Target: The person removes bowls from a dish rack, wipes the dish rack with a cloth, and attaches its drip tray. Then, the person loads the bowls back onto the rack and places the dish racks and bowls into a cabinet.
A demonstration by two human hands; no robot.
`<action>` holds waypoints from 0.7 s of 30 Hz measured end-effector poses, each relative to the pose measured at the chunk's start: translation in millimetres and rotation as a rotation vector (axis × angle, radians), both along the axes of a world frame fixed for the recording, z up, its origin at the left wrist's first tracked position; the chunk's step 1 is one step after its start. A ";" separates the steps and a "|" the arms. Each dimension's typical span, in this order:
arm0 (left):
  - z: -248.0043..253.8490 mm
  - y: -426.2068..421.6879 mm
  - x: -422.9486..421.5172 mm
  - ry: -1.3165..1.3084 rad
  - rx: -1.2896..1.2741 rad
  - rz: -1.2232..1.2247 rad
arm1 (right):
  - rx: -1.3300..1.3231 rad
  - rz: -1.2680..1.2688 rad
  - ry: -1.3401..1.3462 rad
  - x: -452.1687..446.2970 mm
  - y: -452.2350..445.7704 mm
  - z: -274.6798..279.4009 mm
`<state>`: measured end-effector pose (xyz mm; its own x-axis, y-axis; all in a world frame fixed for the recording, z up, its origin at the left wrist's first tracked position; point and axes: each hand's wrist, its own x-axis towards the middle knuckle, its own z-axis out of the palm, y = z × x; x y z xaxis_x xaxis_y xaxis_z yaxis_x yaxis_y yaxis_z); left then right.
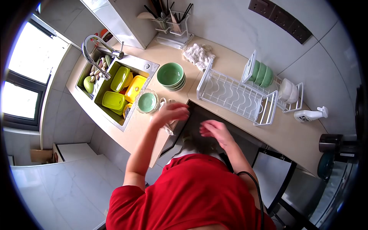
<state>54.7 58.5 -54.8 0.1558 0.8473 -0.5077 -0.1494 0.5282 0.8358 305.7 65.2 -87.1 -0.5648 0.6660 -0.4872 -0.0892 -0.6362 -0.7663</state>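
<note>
My left hand (173, 114) is over the counter's front edge, its fingers loosely stretched and nothing visible in them. Beside it, on the counter, are a crumpled cloth (167, 128) and a clear glass bowl (152, 110) with a smaller green bowl (147, 102) in it. My right hand (214, 131) hovers in front of the counter, above a dark opening below the worktop, fingers slightly bent and apart, also holding nothing visible. A stack of green bowls (171, 75) stands behind the left hand.
An empty white wire rack (230, 93) stands on the counter; another rack behind it holds green bowls (262, 73) and white bowls (288, 91). Left, a double sink holds yellow-green containers (114, 100). A white cloth (198, 56), utensil holder (177, 27) and spray bottle (311, 114) are farther back.
</note>
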 end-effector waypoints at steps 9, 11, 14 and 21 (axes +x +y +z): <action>-5.0 82.4 -123.1 0.496 0.231 0.410 | 1.030 -0.426 -0.364 -169.0 83.0 -2.9; -13.4 94.0 -124.5 0.485 0.164 0.364 | 1.001 -0.426 -0.499 -182.9 99.4 -6.5; -29.9 105.3 -128.1 0.394 0.159 0.320 | 0.814 -0.369 -0.659 -191.2 117.9 -31.6; -31.8 113.3 -121.9 0.436 0.169 0.254 | 0.984 -0.291 -0.771 -189.7 125.3 -35.7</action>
<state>-67.2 171.8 -86.6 -0.2605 0.9063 -0.3328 0.1251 0.3734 0.9192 116.0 190.5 -122.8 -0.1319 0.9808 0.1438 0.5455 0.1929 -0.8156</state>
